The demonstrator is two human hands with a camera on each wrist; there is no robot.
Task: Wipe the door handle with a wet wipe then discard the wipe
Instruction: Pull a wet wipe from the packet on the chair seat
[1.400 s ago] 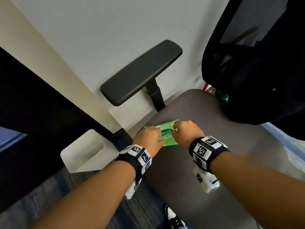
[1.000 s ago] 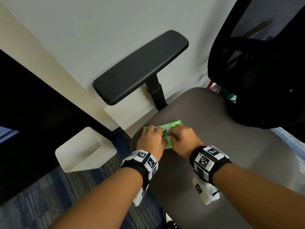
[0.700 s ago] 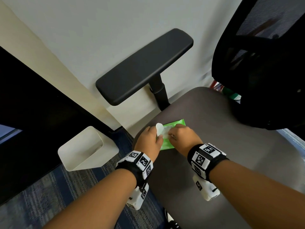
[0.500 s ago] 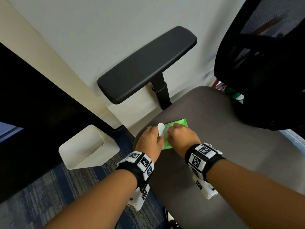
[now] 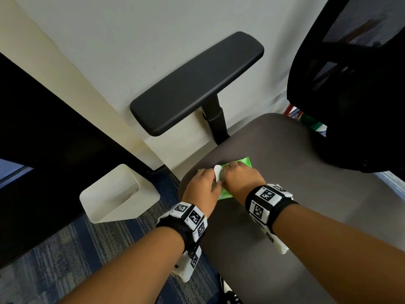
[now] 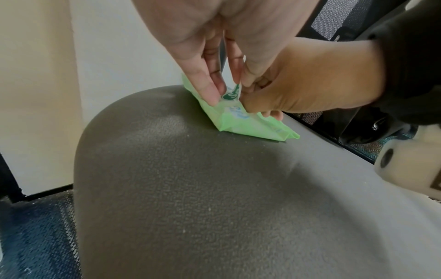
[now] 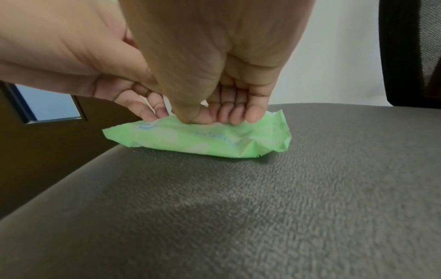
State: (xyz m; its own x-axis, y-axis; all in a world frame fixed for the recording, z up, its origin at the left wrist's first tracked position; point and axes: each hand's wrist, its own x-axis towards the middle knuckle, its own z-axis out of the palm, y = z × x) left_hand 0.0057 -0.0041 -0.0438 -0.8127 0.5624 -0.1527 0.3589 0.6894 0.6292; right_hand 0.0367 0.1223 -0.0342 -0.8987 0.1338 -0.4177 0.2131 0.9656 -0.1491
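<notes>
A green wet wipe pack (image 5: 241, 162) (image 6: 238, 125) (image 7: 203, 140) lies near the left front edge of the grey chair seat (image 5: 295, 205). My left hand (image 5: 210, 174) (image 6: 222, 91) presses on the pack's left end and pinches its peeled-up flap (image 5: 217, 176) (image 6: 233, 92), whose white underside shows. My right hand (image 5: 228, 170) (image 7: 205, 117) is over the middle of the pack. Its thumb and curled fingers pinch at the opening. No pulled-out wipe shows, and no door handle is in view.
A white bin (image 5: 131, 208) stands on the blue carpet, left of the chair. The black armrest (image 5: 197, 84) rises behind the hands and the mesh chair back (image 5: 355, 88) is at right. A dark door panel (image 5: 43, 132) fills the left.
Both hands stayed on the pack. My left hand has peeled the flap up, so its white underside now shows, and my right fingers have moved onto the opening.
</notes>
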